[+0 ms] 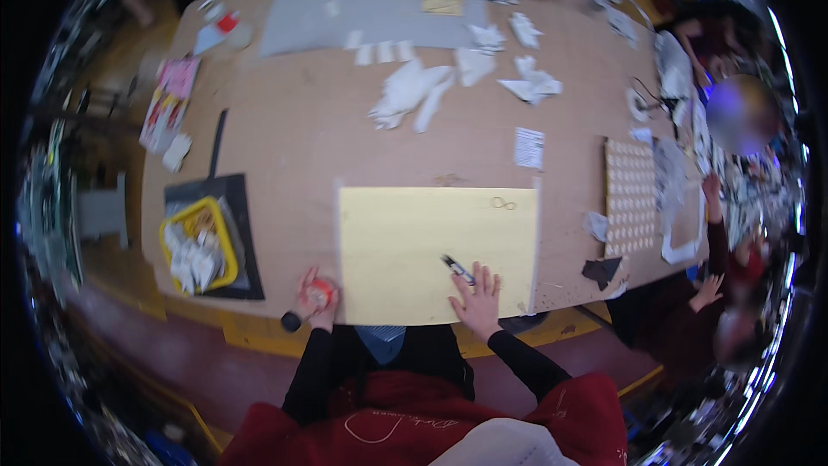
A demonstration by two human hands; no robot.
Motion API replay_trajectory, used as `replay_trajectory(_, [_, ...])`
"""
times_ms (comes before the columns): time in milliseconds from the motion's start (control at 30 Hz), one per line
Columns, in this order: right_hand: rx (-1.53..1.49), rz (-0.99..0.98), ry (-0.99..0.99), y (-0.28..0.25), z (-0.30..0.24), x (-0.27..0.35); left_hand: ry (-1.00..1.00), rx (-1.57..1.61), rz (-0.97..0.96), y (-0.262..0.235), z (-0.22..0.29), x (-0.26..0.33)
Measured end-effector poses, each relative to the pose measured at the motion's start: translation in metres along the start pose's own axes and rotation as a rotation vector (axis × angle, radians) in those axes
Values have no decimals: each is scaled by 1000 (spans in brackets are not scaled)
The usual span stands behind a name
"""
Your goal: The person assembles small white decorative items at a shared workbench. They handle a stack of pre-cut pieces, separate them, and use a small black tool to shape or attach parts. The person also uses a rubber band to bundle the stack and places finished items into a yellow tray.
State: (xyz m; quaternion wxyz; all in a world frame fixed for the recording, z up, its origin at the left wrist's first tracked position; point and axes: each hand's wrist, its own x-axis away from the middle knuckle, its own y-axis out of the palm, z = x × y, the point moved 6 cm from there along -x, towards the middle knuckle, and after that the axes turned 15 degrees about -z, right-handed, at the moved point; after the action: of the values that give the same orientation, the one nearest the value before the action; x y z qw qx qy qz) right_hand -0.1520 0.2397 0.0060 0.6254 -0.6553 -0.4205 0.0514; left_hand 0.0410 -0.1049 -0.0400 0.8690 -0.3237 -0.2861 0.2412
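A large pale yellow sheet [405, 233] lies at the table's near edge in front of me. My right hand [479, 300] rests flat on its right part, fingers spread. Just beyond those fingertips lies a black-and-white marker pen [458, 270] with a dark tip, close to the index finger. Beside the sheet's left edge, my left hand [310, 302] is closed round a red round object [320, 294], whose kind I cannot make out. A black round end [291, 321] shows just below that hand; whether it belongs to the red object I cannot tell.
On the left, a yellow basket [228, 250] of white pieces stands on a dark mat [250, 272]. White cut pieces [405, 91] and a grey board [345, 0] lie farther back. A dotted board [630, 198] is at right. Other people work around the table.
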Motion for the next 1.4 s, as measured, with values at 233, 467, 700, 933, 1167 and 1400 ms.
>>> replay_trajectory(233, [-23,72,-53,-13,-5,2,-109,860,1,21,0,4])
replay_trajectory(467, [32,83,-19,-10,-9,2,72,302,-118,-31,48,-3])
replay_trajectory(700, [53,94,-21,-11,-14,3,316,554,-79,-42,40,-9])
replay_trajectory(933, [19,63,-21,-16,-11,-3,160,599,-206,-113,16,13])
replay_trajectory(1167, [-100,96,-31,-29,-18,5,56,551,-54,-170,28,16])
replay_trajectory(1400, [-756,30,-136,-75,-135,-67,36,675,190,-184,38,13])
